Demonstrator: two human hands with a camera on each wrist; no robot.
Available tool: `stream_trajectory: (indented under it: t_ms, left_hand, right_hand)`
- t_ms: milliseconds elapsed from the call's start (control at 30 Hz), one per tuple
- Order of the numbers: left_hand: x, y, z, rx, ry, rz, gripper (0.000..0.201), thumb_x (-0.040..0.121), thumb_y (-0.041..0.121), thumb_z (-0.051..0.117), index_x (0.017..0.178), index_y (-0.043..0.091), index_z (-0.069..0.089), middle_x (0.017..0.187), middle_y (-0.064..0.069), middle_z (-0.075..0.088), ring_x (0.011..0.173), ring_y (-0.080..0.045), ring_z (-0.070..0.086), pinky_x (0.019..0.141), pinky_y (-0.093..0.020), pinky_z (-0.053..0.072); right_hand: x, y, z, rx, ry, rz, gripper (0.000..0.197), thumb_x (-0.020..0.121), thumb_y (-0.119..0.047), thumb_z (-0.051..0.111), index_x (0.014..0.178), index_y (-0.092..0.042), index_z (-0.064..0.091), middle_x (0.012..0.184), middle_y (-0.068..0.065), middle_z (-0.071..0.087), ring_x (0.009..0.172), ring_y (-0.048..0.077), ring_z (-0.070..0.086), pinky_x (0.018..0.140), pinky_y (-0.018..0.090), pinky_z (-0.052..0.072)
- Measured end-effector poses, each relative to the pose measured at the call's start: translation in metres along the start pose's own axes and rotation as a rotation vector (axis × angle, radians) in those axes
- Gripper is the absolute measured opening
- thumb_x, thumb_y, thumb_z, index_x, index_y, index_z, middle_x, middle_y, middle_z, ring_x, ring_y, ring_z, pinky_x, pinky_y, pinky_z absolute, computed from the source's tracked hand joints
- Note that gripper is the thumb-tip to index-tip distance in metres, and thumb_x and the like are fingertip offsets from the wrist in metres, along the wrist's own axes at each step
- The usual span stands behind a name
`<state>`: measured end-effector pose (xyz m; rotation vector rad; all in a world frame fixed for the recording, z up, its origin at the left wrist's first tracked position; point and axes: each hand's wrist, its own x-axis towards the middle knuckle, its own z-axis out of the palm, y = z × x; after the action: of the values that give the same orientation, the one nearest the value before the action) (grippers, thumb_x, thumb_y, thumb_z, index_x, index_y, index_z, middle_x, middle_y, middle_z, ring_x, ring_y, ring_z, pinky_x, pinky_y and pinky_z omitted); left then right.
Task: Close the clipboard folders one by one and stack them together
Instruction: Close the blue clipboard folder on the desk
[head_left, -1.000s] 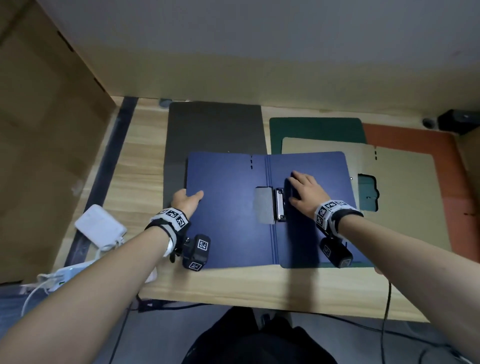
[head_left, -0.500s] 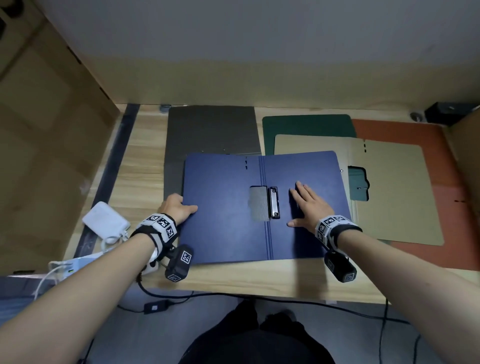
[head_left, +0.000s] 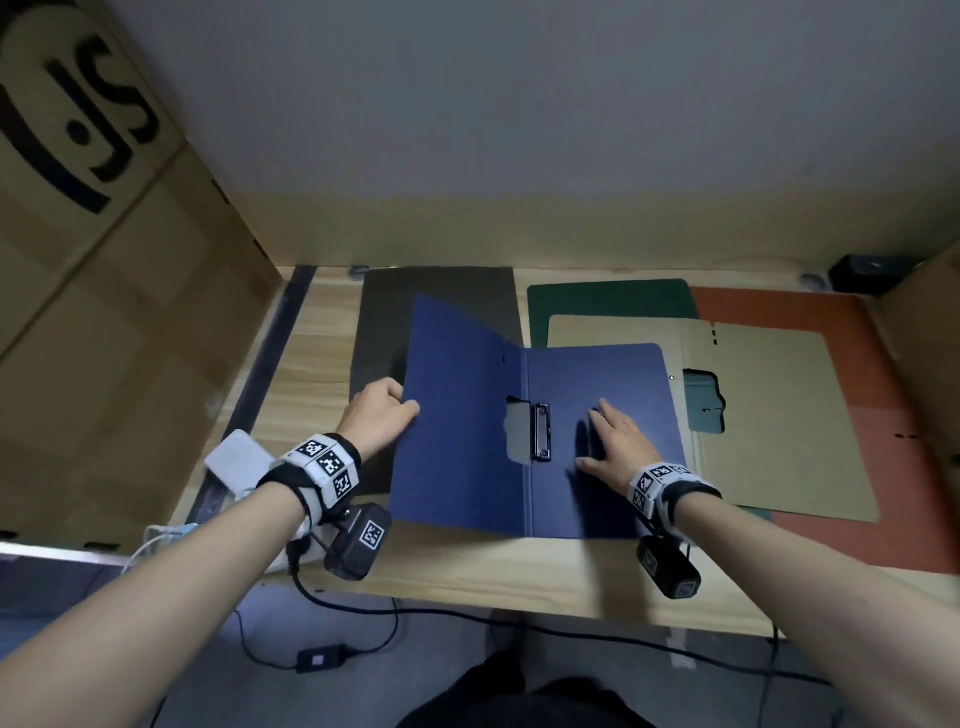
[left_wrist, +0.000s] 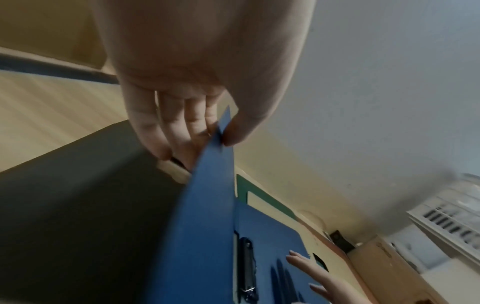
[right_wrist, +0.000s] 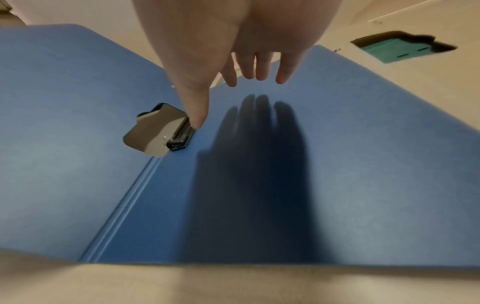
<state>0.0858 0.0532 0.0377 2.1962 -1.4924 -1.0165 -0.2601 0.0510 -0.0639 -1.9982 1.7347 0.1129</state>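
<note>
A blue clipboard folder (head_left: 613, 400) lies open on the wooden desk, its black clip (head_left: 541, 432) by the spine. My left hand (head_left: 382, 410) pinches the outer edge of the left cover (head_left: 457, 415) between thumb and fingers and holds it tilted up off the desk; the left wrist view shows that edge (left_wrist: 221, 131) in the pinch. My right hand (head_left: 615, 441) hovers with straight fingers just above the right half, its thumb (right_wrist: 197, 115) near the clip (right_wrist: 179, 135). A tan folder (head_left: 779, 415), a green one (head_left: 608, 296), an orange one (head_left: 893, 441) and a dark grey one (head_left: 436, 291) lie around it.
A cardboard box (head_left: 104, 291) walls off the left side, another stands at the far right. A white adapter (head_left: 236, 457) and cables lie at the desk's left front corner. A small black device (head_left: 867, 270) sits at the back right by the wall.
My left hand has taken hold of the blue folder's left cover and raised it off the desk. My right hand has stayed over the right half, slightly lifted.
</note>
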Motion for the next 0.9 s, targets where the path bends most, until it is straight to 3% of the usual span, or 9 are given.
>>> stream_trajectory:
  t_ms: [100,233,367,533,600,667,733,833,900]
  left_hand:
    - [-0.019,0.036,-0.001,0.003,-0.039,0.133,0.015,0.079,0.03,0.057,0.07,0.019,0.051,0.053,0.003,0.062,0.057,-0.02,0.06,0.063,-0.032,0.047]
    - [-0.036,0.075,0.015,-0.021,-0.089,0.284,0.034,0.089,0.045,0.049,0.068,0.018,0.053,0.066,-0.005,0.069,0.064,-0.021,0.067,0.072,-0.039,0.054]
    - [-0.043,0.101,0.046,-0.111,-0.153,0.357,0.049,0.09,0.057,0.034,0.076,0.015,0.056,0.072,-0.012,0.068,0.069,-0.028,0.066,0.079,-0.048,0.052]
    - [-0.045,0.117,0.087,-0.076,-0.257,0.382,0.017,0.093,0.033,0.049,0.085,0.027,0.062,0.081,0.0,0.072,0.074,-0.021,0.07,0.079,-0.045,0.057]
    - [-0.04,0.115,0.103,-0.033,-0.296,0.371,0.013,0.09,0.031,0.051,0.084,0.033,0.062,0.086,0.004,0.072,0.081,-0.02,0.07,0.082,-0.045,0.057]
    - [-0.034,0.111,0.117,0.02,-0.313,0.341,0.012,0.087,0.03,0.052,0.085,0.035,0.062,0.091,0.005,0.072,0.085,-0.019,0.069,0.084,-0.042,0.056]
    - [-0.031,0.105,0.127,0.085,-0.307,0.3,0.015,0.089,0.025,0.051,0.092,0.031,0.064,0.095,0.005,0.071,0.088,-0.018,0.067,0.084,-0.035,0.054]
    - [-0.022,0.089,0.141,0.156,-0.295,0.214,0.018,0.089,0.023,0.051,0.099,0.025,0.067,0.104,0.004,0.07,0.096,-0.019,0.065,0.086,-0.031,0.051]
    - [-0.016,0.077,0.147,0.174,-0.29,0.158,0.018,0.088,0.023,0.052,0.099,0.027,0.065,0.108,0.002,0.07,0.103,-0.022,0.063,0.091,-0.033,0.05]
  right_hand:
    - [-0.014,0.004,-0.021,0.085,0.044,-0.018,0.075,0.092,-0.043,0.057,0.152,-0.013,0.025,0.163,0.004,0.015,0.149,0.023,0.017,0.119,0.037,0.022]
    - [-0.031,0.011,-0.051,0.257,0.097,-0.002,0.056,0.096,-0.041,0.049,0.145,-0.016,0.039,0.152,0.004,0.041,0.141,0.022,0.036,0.114,0.039,0.032]
    - [-0.045,0.018,-0.07,0.456,0.165,0.001,0.045,0.099,-0.033,0.049,0.138,-0.011,0.048,0.134,0.006,0.059,0.122,0.022,0.056,0.103,0.032,0.041]
    - [-0.053,0.034,-0.078,0.655,0.223,0.055,0.039,0.099,-0.038,0.044,0.132,-0.017,0.049,0.122,0.003,0.063,0.094,0.022,0.068,0.093,0.04,0.049]
    - [-0.054,0.039,-0.079,0.76,0.234,0.092,0.036,0.099,-0.044,0.039,0.124,-0.022,0.052,0.114,0.004,0.066,0.084,0.021,0.069,0.089,0.045,0.051]
    - [-0.056,0.042,-0.082,0.874,0.239,0.139,0.036,0.1,-0.045,0.035,0.117,-0.021,0.055,0.105,0.006,0.067,0.075,0.021,0.066,0.079,0.042,0.049]
    - [-0.056,0.046,-0.083,0.927,0.231,0.174,0.038,0.1,-0.045,0.035,0.114,-0.019,0.058,0.1,0.005,0.065,0.076,0.02,0.06,0.076,0.038,0.046]
    - [-0.052,0.056,-0.075,0.786,0.21,0.247,0.038,0.095,-0.043,0.045,0.121,-0.018,0.057,0.11,-0.002,0.062,0.1,0.018,0.058,0.096,0.038,0.045]
    - [-0.042,0.069,-0.059,0.744,0.168,0.309,0.045,0.082,-0.047,0.05,0.119,-0.023,0.057,0.11,-0.002,0.066,0.104,0.022,0.063,0.099,0.043,0.047]
